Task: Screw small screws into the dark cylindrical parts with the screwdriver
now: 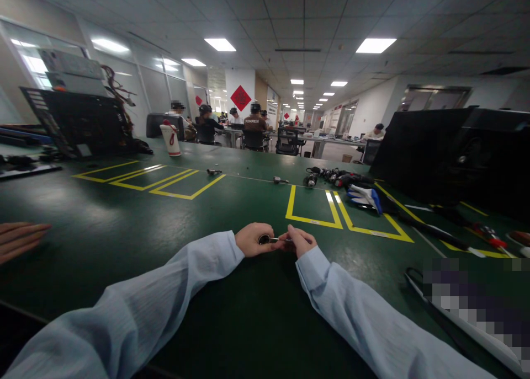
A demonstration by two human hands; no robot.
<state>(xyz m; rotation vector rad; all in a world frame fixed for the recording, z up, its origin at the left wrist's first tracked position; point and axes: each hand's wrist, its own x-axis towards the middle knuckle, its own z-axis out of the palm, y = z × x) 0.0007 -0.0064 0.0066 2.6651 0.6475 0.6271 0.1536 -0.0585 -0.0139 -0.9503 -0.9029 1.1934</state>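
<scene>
The green table (248,202) filled the foreground. A large black object (418,142) stood at the table's right side; a white cup (171,142) stood toward its far left. Over the table's near middle, the left hand (252,240) was closed around a small round-ended piece (263,239), and the right hand (303,241) had its fingertips pinched at a thin shaft (274,239) extending from that piece.
</scene>
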